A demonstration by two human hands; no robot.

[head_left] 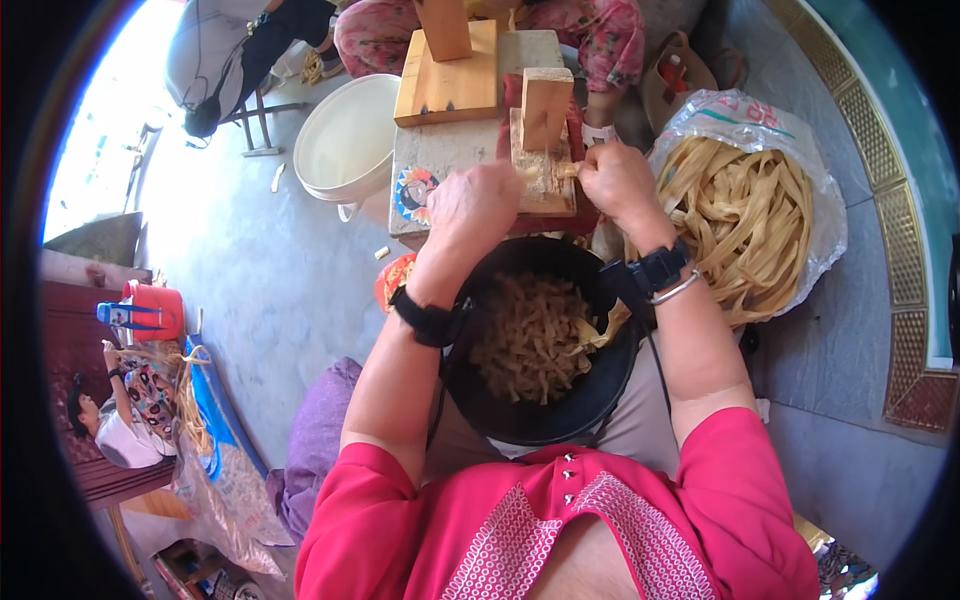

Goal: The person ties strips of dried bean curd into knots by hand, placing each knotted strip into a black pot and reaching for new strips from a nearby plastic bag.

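Observation:
My right hand (622,182) is closed in a pinch on a pale tan strip (569,171), just right of the upright wooden block (546,110). My left hand (472,207) is closed on the block's other side, its fingertips at a pale strip end (527,174). The block stands on a small wooden base (548,203) at the near end of a worn bench (510,132). A black bowl (612,385) rests on my lap below my wrists, holding many short tan pieces (530,335). One longer strip (607,325) lies at their right side.
An open plastic bag of long tan strips (745,200) stands at right. Left of the bench is a white bucket (345,140). A second board with a post (450,85) is on the bench, before a person in floral trousers (375,38). Another person (130,425) sits far left, near a red bucket (158,308).

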